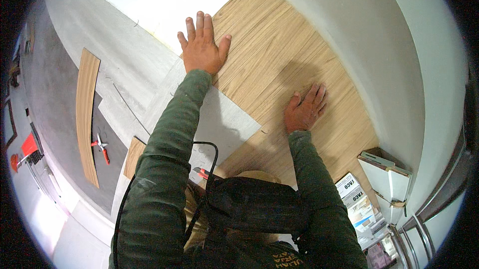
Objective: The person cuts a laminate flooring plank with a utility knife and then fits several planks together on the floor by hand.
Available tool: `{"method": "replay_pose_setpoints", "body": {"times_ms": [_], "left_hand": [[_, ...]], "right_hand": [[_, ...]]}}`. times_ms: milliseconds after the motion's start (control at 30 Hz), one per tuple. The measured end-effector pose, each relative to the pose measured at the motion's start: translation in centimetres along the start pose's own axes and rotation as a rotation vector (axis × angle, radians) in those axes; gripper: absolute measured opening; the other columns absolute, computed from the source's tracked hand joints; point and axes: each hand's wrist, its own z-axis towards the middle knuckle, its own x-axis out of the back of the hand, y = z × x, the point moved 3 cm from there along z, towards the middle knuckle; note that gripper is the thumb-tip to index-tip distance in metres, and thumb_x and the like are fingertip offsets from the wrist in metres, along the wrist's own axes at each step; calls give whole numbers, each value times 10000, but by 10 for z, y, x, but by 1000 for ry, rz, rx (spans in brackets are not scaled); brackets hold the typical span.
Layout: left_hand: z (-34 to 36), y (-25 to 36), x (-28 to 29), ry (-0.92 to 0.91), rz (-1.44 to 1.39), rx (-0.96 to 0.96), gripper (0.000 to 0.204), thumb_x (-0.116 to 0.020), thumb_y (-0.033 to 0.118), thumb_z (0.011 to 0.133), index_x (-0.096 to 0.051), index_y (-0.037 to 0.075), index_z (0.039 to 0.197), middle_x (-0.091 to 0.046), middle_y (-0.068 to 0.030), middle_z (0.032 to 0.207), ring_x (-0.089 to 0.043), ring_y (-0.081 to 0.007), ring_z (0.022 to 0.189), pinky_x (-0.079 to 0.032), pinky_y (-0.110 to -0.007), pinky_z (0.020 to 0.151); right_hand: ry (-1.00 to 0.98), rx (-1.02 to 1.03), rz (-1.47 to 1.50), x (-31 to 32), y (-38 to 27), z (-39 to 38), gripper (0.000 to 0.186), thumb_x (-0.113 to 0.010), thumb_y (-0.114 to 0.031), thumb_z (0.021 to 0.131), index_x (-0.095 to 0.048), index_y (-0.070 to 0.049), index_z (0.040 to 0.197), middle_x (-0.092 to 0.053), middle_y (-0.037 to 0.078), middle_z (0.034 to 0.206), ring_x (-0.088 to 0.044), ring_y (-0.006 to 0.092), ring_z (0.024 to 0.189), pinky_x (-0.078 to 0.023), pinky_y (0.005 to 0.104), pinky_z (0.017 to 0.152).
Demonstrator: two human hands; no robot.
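Observation:
My left hand lies flat with its fingers spread, across the left edge of the wood-look floor planks, where they border the pale grey floor layer. My right hand rests on the planks further right and nearer to me, fingers stretched out and holding nothing. The planks run slantwise along the wall. Beside my left forearm, a short offcut of plank lies partly hidden. Close to my knees shows the red end of a tool, perhaps a utility knife.
A long loose plank strip lies at the left, with red-handled snips next to it. On the right runs a pale wall. White boxes and a white panel-like object stand at the lower right.

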Motion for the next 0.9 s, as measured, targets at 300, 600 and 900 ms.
{"method": "replay_pose_setpoints", "body": {"times_ms": [300, 600, 900], "left_hand": [[-86, 1, 7, -45, -48, 24, 686, -468, 416, 937, -363, -19, 1456, -301, -228, 1551, -254, -456, 1429, -206, -636, 1112], [-160, -6, 22, -81, -213, 113, 651, -508, 370, 913, -388, 30, 1456, -324, -175, 1556, -233, -409, 1455, -129, -622, 1150], [-156, -9, 19, -90, -232, 130, 660, -520, 379, 886, -388, 108, 1473, -317, -123, 1568, -202, -399, 1466, -124, -640, 1146]], "right_hand": [[24, 29, -80, -4, 7, -4, 651, -536, -329, 927, -354, 13, 1450, -291, 208, 1542, -242, 424, 1428, -172, 578, 1147], [163, 68, -65, -13, 8, -7, 612, -543, -341, 920, -418, -6, 1416, -361, 228, 1490, -285, 434, 1401, -238, 583, 1110], [83, 39, -59, -8, -1, 0, 611, -549, -334, 909, -441, 27, 1390, -384, 253, 1482, -324, 431, 1389, -245, 583, 1113]]}}
